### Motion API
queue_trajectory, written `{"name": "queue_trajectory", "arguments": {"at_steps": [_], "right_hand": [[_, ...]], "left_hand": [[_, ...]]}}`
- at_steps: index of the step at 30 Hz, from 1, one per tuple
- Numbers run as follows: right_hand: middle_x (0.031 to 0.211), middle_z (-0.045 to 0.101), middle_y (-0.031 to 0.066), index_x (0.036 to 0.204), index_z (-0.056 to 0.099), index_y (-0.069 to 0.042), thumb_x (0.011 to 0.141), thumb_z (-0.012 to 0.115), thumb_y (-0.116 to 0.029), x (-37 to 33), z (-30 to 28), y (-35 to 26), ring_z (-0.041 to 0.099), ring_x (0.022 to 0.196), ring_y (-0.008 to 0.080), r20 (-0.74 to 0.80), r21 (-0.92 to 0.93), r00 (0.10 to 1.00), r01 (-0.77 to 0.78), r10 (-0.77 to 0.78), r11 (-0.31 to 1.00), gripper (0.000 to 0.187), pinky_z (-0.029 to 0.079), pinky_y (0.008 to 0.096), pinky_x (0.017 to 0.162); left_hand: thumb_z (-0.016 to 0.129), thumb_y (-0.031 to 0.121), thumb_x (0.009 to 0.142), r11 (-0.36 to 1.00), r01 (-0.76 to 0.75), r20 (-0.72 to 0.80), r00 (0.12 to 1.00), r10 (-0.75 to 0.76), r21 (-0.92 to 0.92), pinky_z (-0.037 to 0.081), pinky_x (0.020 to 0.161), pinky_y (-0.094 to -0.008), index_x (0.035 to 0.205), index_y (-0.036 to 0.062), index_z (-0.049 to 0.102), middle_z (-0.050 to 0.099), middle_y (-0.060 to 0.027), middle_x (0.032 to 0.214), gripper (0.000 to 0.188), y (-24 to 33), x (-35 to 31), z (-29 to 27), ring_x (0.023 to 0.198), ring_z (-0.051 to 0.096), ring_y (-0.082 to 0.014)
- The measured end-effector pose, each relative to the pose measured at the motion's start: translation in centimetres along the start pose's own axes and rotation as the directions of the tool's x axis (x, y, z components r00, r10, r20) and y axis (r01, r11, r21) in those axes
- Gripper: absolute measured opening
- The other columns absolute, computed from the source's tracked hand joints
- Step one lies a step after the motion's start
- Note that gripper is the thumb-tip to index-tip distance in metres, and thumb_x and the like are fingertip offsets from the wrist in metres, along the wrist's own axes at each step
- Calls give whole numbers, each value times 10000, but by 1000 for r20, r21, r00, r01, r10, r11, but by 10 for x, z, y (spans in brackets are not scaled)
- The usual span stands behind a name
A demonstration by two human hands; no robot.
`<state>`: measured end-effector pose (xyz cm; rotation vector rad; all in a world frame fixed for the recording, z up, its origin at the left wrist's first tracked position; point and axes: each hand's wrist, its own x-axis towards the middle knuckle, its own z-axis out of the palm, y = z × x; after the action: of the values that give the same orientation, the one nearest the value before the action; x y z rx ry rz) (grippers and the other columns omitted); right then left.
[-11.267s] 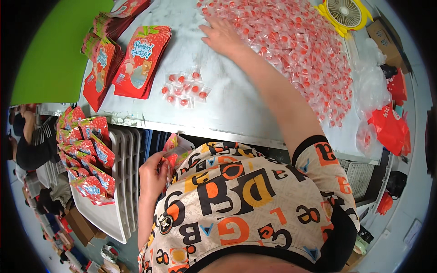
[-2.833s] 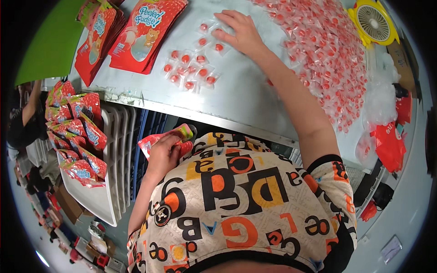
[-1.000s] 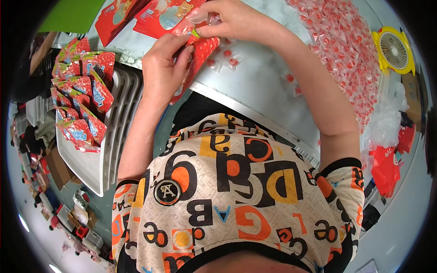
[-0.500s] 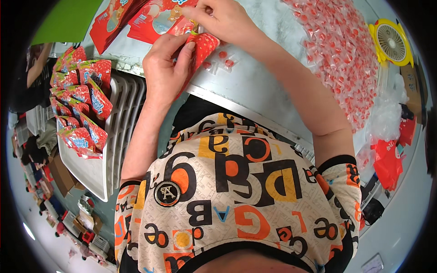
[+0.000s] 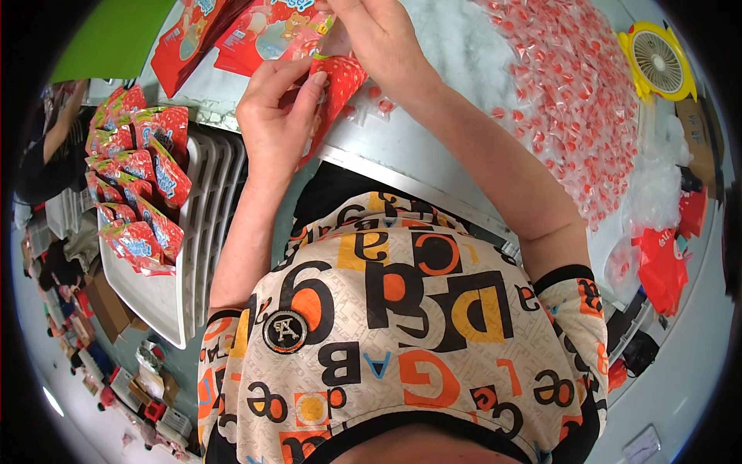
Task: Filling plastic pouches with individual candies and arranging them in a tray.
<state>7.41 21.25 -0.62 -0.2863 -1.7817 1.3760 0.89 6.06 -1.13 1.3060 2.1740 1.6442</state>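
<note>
My left hand (image 5: 274, 116) is closed on a red strawberry-patterned pouch (image 5: 342, 83), its thumb pressed against the near side. The pouch is held tilted over the table's near edge. My right hand (image 5: 380, 42) is at the pouch's upper end, its fingers curled and partly cut off by the top of the picture. Beside those fingers shows a clear, shiny part; what they grip cannot be made out. A few wrapped red candies (image 5: 376, 99) lie on the table (image 5: 456, 147) just right of the pouch.
Flat red pouches (image 5: 267, 35) lie fanned at the table's far left. Filled pouches (image 5: 135, 182) stand on stacked grey trays (image 5: 182, 301) at left. A large heap of wrapped candies (image 5: 576, 116) spreads at right, with a yellow fan (image 5: 657, 62) and a red bag (image 5: 662, 271) beyond.
My right hand has moved slightly up at the pouch's upper end, and more of the clear part shows. My left hand keeps its hold on the pouch, shifted slightly left.
</note>
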Motion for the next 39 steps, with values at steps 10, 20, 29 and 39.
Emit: {"name": "queue_trajectory", "arguments": {"at_steps": [10,20,29,39], "right_hand": [[1257,580,166,1365,518,-19,983,634,-320,-10,-52,-3,558,1196,263,35,38,990,139,-140,990,500,429,376,1037],[1352,557,25,1175,694,-244,851,709,-478,-70,3,56,493,1261,246,499,-794,848,530,-180,298,400,379,488,1025],[862,562,-23,876,666,-194,794,746,-280,-75,-2,93,602,786,156,587,-665,766,640,-260,384,143,502,282,592],[634,505,0,944,597,-74,941,584,-208,-17,-43,72,370,441,71,-84,397,792,-530,605,749,134,246,217,381]], "left_hand": [[741,-7,869,979,-191,-77,978,196,67,517,675,-194,1008,2,726,672,-49,975,141,7,-8,-60,857,626,-88],[745,-21,861,995,-78,-172,981,89,70,460,703,-211,955,-31,696,654,-48,946,106,7,-26,-97,842,586,-106],[744,-21,865,998,-50,-165,985,54,27,484,715,-206,977,-28,703,655,-49,954,120,3,-27,-91,845,592,-90],[745,1,863,992,-120,55,991,119,25,534,680,-225,1005,-14,723,672,-63,944,145,13,-7,-51,809,648,-104]]}}
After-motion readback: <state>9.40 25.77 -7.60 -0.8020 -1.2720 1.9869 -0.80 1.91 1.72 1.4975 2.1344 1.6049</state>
